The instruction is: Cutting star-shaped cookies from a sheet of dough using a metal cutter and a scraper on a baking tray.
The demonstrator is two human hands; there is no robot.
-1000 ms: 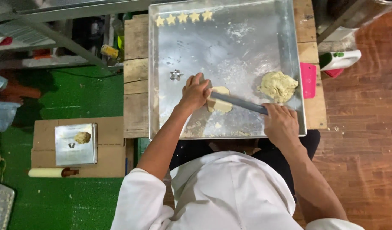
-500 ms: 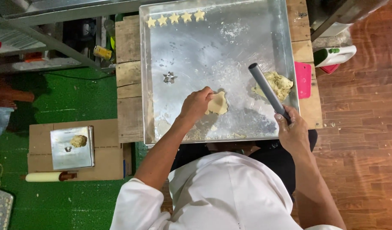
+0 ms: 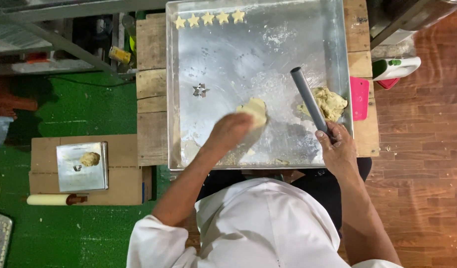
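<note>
A large metal tray [image 3: 333, 49] lies on a wooden table [image 3: 151, 99]. My left hand [image 3: 231, 130] is blurred and rests against a flattened piece of pale dough [image 3: 254, 110] near the tray's middle. My right hand [image 3: 338, 146] grips the near end of a grey pipe-like roller [image 3: 308, 99], which slants up across the tray's right side. A rough lump of dough [image 3: 332, 102] sits by the tray's right wall. A metal star cutter [image 3: 200, 90] lies left of centre. Several star-shaped dough pieces [image 3: 208, 19] line the far edge.
A pink scraper [image 3: 359, 98] lies on the table right of the tray. On the green floor at the left, a cardboard box [image 3: 124, 168] carries a small metal tray [image 3: 82, 168] with a dough lump, and a rolling pin [image 3: 49, 199] lies beside it. A white bottle [image 3: 395, 67] stands at the right.
The roller has been lifted off the dough piece and swung to the tray's right side in my right hand. My left hand has stayed at the dough piece and now moves on it.
</note>
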